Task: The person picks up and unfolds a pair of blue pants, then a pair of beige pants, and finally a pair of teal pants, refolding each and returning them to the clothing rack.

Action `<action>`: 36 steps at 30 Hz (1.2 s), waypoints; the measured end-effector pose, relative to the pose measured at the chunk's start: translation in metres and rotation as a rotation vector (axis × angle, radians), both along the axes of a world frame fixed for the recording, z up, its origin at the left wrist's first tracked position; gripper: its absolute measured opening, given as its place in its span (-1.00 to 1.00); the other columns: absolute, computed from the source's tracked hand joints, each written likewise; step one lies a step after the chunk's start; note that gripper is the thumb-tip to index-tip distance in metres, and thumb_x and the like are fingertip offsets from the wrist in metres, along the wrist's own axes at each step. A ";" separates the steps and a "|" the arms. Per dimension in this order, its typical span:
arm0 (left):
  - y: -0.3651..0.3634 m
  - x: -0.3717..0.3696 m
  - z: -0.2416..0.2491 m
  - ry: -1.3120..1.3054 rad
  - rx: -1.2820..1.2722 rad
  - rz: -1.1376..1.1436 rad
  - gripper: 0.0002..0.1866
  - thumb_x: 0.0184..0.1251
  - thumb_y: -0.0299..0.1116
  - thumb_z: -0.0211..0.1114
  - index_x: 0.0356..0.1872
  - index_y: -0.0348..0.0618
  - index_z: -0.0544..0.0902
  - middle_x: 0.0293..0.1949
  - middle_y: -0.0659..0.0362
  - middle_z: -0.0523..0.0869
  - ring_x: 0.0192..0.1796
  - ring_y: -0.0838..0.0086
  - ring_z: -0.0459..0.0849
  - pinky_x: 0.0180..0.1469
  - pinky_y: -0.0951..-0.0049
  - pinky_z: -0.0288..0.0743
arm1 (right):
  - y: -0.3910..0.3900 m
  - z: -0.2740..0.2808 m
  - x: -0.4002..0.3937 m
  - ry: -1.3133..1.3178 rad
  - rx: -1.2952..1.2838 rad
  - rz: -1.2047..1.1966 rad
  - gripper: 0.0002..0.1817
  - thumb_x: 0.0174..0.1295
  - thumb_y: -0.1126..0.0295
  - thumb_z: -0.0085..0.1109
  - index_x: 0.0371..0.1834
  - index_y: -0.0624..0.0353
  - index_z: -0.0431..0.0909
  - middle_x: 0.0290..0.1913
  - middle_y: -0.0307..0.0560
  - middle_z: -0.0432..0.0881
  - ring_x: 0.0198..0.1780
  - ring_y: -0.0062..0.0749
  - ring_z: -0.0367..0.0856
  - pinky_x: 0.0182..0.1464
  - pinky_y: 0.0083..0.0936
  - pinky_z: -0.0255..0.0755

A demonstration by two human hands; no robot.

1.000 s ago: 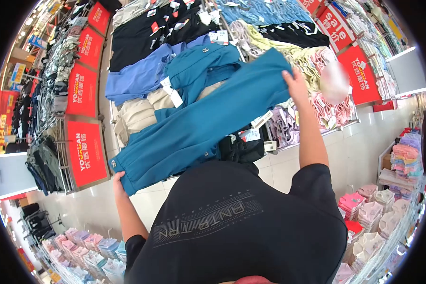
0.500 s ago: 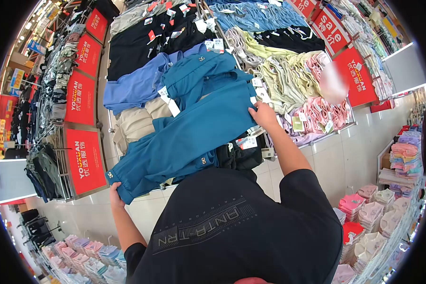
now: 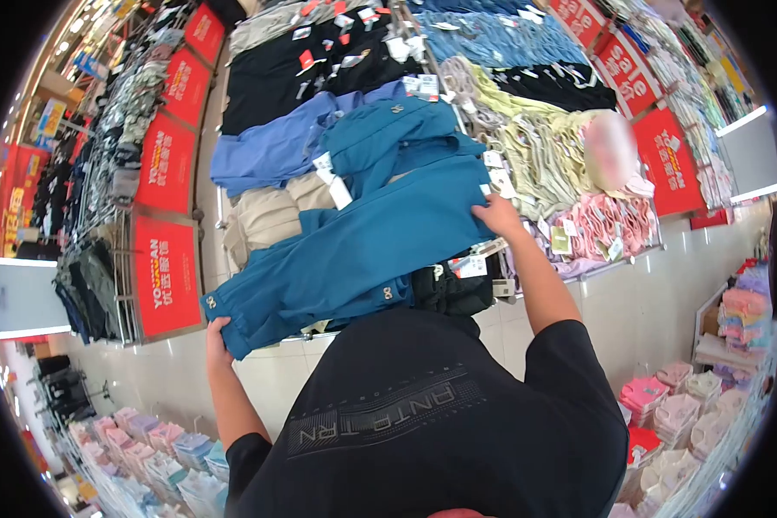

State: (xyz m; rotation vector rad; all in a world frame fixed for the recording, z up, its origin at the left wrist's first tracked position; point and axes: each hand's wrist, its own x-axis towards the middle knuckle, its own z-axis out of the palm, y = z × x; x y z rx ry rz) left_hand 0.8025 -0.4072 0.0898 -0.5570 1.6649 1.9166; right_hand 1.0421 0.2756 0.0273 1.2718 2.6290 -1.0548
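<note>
I hold a pair of teal trousers stretched out over a clothing display table. My left hand grips the waistband end at the lower left. My right hand grips the other end near the table's middle. The trousers lie low over other teal garments and beige ones. Paper tags hang from the pile beneath.
The table carries rows of folded clothes: black, blue, yellow-green, pink. Red sale signs line the racks at left and right. Shelves of pastel folded items stand behind me. The floor is white tile.
My right hand has come down from high above the pile to table level, bringing the trousers low. My left hand stayed at the lower left.
</note>
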 end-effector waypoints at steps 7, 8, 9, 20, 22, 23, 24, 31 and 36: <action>-0.004 -0.002 0.014 0.028 0.023 0.063 -0.53 0.14 -0.39 0.32 0.12 -0.27 0.57 -0.08 0.02 0.73 -0.09 0.19 0.77 0.06 0.15 0.72 | 0.032 0.028 -0.004 0.234 -0.226 -0.120 -0.64 0.28 0.17 0.32 -0.16 0.31 0.66 -0.34 -0.05 0.71 -0.34 -0.34 0.65 -0.22 -0.39 0.52; 0.000 0.000 0.019 0.028 0.039 0.061 -0.54 0.15 -0.39 0.32 0.12 -0.28 0.57 -0.08 0.01 0.73 -0.09 0.19 0.77 0.05 0.14 0.72 | 0.034 0.034 -0.003 0.318 -0.292 -0.158 -0.65 0.29 0.19 0.32 -0.15 0.31 0.64 -0.34 -0.09 0.70 -0.35 -0.39 0.63 -0.24 -0.41 0.50; 0.003 0.001 0.022 0.038 0.061 0.052 -0.54 0.16 -0.39 0.31 0.13 -0.29 0.57 -0.07 0.00 0.73 -0.09 0.18 0.78 0.05 0.14 0.73 | 0.033 0.043 -0.004 0.402 -0.359 -0.196 -0.66 0.30 0.20 0.31 -0.14 0.31 0.63 -0.34 -0.13 0.69 -0.36 -0.43 0.60 -0.25 -0.43 0.49; 0.021 0.001 0.042 0.043 0.162 0.014 -0.49 0.22 -0.39 0.27 0.21 -0.39 0.53 0.01 -0.10 0.73 -0.04 0.11 0.79 0.07 0.12 0.74 | 0.013 0.045 -0.032 0.145 -0.092 -0.135 -0.42 0.19 0.09 0.29 0.06 0.42 0.61 -0.11 0.29 0.74 -0.05 -0.03 0.73 0.03 -0.23 0.56; 0.026 0.005 0.050 0.020 0.185 0.019 -0.48 0.23 -0.38 0.27 0.21 -0.40 0.53 0.01 -0.11 0.73 -0.03 0.11 0.79 0.06 0.11 0.74 | 0.002 0.018 -0.027 0.026 0.040 -0.108 -0.36 0.16 0.06 0.30 0.13 0.44 0.60 0.00 0.42 0.72 0.10 0.12 0.72 0.16 -0.16 0.54; 0.026 0.007 0.050 0.007 0.197 0.024 -0.48 0.23 -0.38 0.27 0.22 -0.40 0.53 0.01 -0.11 0.74 -0.03 0.10 0.79 0.06 0.11 0.74 | -0.001 0.007 -0.024 0.011 0.043 -0.086 -0.35 0.16 0.06 0.30 0.15 0.43 0.60 0.03 0.42 0.71 0.13 0.14 0.71 0.19 -0.16 0.53; 0.024 0.006 0.047 0.011 0.186 0.013 -0.49 0.24 -0.37 0.27 0.21 -0.40 0.54 0.01 -0.11 0.74 -0.03 0.11 0.80 0.07 0.11 0.74 | -0.006 0.001 -0.022 -0.004 0.044 -0.063 -0.33 0.16 0.05 0.31 0.18 0.43 0.59 0.07 0.42 0.70 0.16 0.16 0.69 0.23 -0.15 0.51; 0.011 -0.037 0.053 0.073 0.073 -0.004 -0.51 0.25 -0.36 0.27 0.19 -0.40 0.57 -0.04 -0.08 0.77 -0.05 0.15 0.81 0.07 0.12 0.74 | 0.008 0.011 -0.031 0.032 -0.137 -0.164 -0.34 0.20 0.11 0.36 0.18 0.50 0.58 0.06 0.26 0.75 0.09 -0.03 0.74 0.17 -0.27 0.55; -0.011 -0.103 0.094 0.075 0.352 0.005 -0.50 0.33 -0.40 0.17 0.27 -0.44 0.50 0.05 -0.17 0.75 -0.03 0.05 0.81 0.10 0.05 0.74 | -0.010 0.111 -0.051 0.361 -0.470 -0.268 -0.63 0.40 0.28 0.26 0.10 0.37 0.62 -0.11 -0.01 0.76 -0.23 -0.38 0.73 -0.12 -0.42 0.61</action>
